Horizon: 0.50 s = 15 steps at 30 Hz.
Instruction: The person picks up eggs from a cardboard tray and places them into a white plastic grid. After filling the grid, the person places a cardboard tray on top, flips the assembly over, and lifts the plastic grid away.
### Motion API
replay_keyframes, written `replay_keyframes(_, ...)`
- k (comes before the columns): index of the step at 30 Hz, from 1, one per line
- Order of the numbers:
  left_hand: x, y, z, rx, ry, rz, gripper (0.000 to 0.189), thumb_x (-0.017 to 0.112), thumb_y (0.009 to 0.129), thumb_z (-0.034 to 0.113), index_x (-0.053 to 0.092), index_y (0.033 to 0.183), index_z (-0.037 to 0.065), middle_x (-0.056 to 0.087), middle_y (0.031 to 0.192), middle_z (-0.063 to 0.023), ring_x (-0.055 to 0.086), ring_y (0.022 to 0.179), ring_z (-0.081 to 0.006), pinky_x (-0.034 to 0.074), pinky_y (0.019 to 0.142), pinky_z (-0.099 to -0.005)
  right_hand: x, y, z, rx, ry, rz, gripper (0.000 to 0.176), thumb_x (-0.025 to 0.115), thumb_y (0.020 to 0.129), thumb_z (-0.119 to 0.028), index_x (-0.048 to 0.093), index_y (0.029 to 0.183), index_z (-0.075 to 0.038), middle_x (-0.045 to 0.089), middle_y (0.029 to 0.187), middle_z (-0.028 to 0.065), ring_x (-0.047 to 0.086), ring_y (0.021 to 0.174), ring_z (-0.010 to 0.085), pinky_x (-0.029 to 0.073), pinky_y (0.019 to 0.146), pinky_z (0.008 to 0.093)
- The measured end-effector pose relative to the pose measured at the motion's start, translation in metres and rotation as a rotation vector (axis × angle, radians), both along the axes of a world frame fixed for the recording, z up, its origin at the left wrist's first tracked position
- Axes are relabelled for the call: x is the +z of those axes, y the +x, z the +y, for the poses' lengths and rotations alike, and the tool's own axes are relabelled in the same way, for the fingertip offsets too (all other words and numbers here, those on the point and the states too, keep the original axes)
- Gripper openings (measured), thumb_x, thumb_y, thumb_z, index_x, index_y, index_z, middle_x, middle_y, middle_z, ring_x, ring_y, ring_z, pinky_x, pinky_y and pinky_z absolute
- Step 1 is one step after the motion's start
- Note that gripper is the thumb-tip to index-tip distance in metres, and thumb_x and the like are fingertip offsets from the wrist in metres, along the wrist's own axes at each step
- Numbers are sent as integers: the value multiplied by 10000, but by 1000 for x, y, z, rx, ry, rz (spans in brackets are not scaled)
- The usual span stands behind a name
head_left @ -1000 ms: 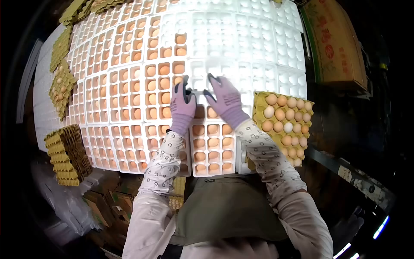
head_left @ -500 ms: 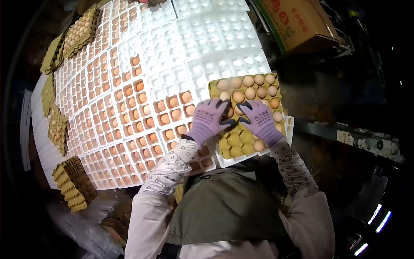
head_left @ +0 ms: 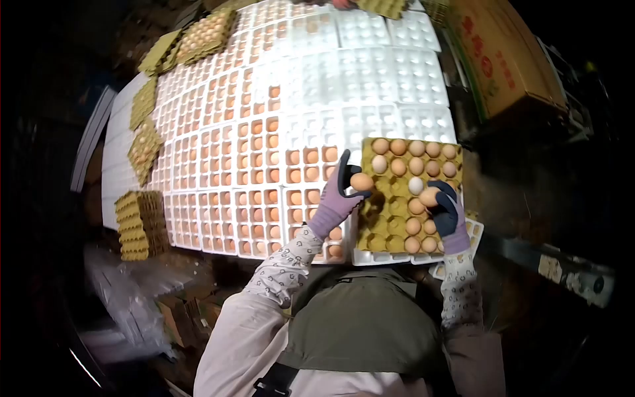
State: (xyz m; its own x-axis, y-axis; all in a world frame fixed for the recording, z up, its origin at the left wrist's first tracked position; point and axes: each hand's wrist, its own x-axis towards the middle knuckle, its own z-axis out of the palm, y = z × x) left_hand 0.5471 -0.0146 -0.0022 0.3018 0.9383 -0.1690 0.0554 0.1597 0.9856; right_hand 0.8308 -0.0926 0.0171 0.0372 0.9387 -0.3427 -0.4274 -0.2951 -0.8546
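A yellow-green pulp tray with brown eggs in part of its cups lies over white foam trays at the table's near right. My left hand, in a purple glove with dark fingertips, holds a brown egg between thumb and fingers at the tray's left side. Over the right side of the tray, my right hand is closed on another egg. A paler egg sits in a cup between the hands. White foam trays with brown eggs stretch out to the left.
Foam trays without visible eggs lie beyond the pulp tray. Stacked pulp trays stand at the left edge, with egg-filled ones at the far left. A cardboard box is at the right. Part of another person's red-tipped hand shows at the top.
My hands have moved apart and each now has an egg lifted from the pulp tray. The camera view has shifted, so the table appears further right and lower.
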Motion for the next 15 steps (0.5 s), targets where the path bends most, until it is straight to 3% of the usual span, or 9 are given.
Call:
replay_keyframes(3, -4, -51, 17, 288, -233, -176, 704, 797, 849, 36, 494, 1484, 67, 631, 1198, -84, 618, 1094, -170, 558, 914, -328, -21, -19, -11, -118, -19, 143, 250, 523, 1050, -227, 599, 1169, -21, 609, 1069, 77, 594, 901, 177, 521, 820, 310)
replay_keyframes(5, -38, -112, 30, 311, 755, 616, 366, 762, 942, 249, 639, 1210, 32, 687, 1100, -91, 679, 1002, -218, 577, 828, -332, -44, -28, -6, -2, -31, 443, 326, 514, 1060, -345, 577, 1187, -51, 592, 1014, 59, 578, 854, 180, 507, 767, 323)
replay_keyframes(6, -92, -154, 42, 514, 260, -35, 361, 724, 968, 317, 643, 1190, 44, 684, 1065, -87, 675, 957, -204, 580, 817, -317, -50, -38, 0, 16, -75, 596, 371, 506, 1063, -407, 569, 1191, -65, 586, 989, 50, 572, 834, 181, 500, 735, 327)
replay_keyframes(7, -81, -184, 49, 551, 140, -187, 357, 729, 966, 294, 635, 1196, 37, 686, 1039, -86, 675, 921, -193, 580, 787, -303, -45, -59, 6, -37, -171, 762, 425, 493, 1064, -475, 567, 1187, -75, 584, 970, 44, 571, 822, 181, 494, 695, 324)
replay_keyframes(9, -56, -252, 68, 742, -355, -951, 353, 739, 961, 246, 620, 1206, 22, 689, 986, -84, 676, 849, -172, 580, 728, -276, -44, -87, 18, -13, -303, 738, 500, 461, 1060, -549, 580, 1241, -98, 655, 1015, 68, 606, 763, 186, 496, 631, 325)
replay_keyframes(11, -64, -329, 97, 869, -402, -1173, 354, 749, 956, 199, 605, 1217, 7, 692, 934, -83, 677, 776, -150, 580, 668, -248, -37, -118, 25, -1, -387, 717, 477, 462, 1069, -523, 582, 1284, -113, 695, 1111, 93, 633, 738, 192, 528, 622, 333)
replay_keyframes(12, -88, -373, 120, 999, -333, -1151, 262, 761, 948, 286, 671, 1028, 54, 684, 855, -65, 688, 744, -158, 593, 628, -221, -44, -129, 25, 11, -391, 710, 464, 469, 1073, -502, 577, 1303, -114, 698, 1152, 104, 647, 744, 195, 540, 616, 334)
replay_keyframes(14, -118, -468, 156, 1178, -322, -1177, 240, 706, 986, 267, 670, 1093, 55, 691, 937, -73, 707, 856, -224, 634, 754, -322, -41, -169, 33, -14, -358, 577, 437, 492, 1080, -445, 556, 1359, -115, 698, 1202, 130, 668, 766, 195, 553, 595, 331)
replay_keyframes(15, -147, -514, 170, 1206, -128, -1164, 214, 717, 973, 219, 668, 1128, 80, 679, 1035, -77, 695, 948, -238, 632, 795, -346, -57, -170, 37, 146, -209, 613, 425, 451, 1107, -376, 538, 1382, -64, 672, 1270, 188, 714, 991, 246, 627, 762, 373)
